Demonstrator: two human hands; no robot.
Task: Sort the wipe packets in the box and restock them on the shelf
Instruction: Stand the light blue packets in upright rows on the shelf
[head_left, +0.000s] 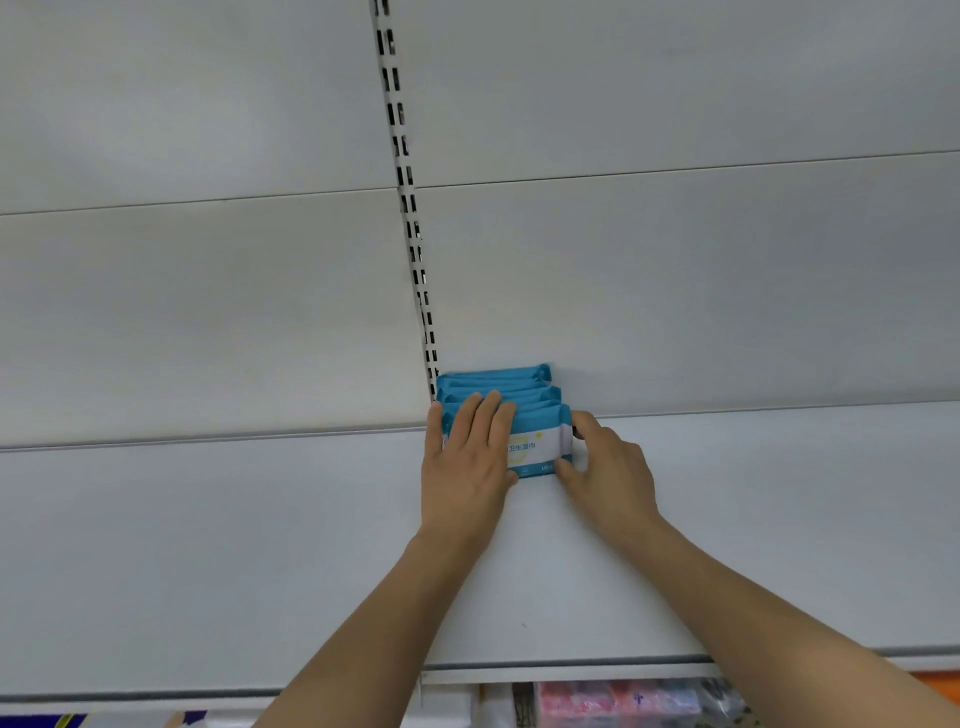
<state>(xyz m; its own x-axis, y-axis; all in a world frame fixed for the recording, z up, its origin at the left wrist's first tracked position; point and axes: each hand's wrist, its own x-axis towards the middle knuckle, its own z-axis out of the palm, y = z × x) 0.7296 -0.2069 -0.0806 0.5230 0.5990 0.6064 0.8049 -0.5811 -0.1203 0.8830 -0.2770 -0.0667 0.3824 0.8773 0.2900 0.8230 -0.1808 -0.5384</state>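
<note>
We have both hands on the row of blue-and-white plastic wipe packets (540, 447) standing at the back of the white metal shelf (260, 545). Our left hand (467, 457) lies flat over the front packet, fingers straight and close together, reaching up over the tops of the packets, thumb along the left end of the row — a wide, unclenched grip that presses rather than clasps. Our right hand (608, 467) takes the front packet's right end in a narrow grip: the thumb is at its lower right corner and the curled fingers reach round the upper right edge, so the end of the packet sits pinched between them.

The packets stand upright on their long edges, one behind the other, the hindmost touching the white back panel (675, 286). The front one shows a white band with blue printed characters and a yellow mark. The row's left end sits just beside the slotted white upright rail (415, 249) that runs up the back panel.

Below the shelf's front lip, near the bottom edge, we see pink and white packaged goods (618, 701) on a lower level — too blurred to identify.
</note>
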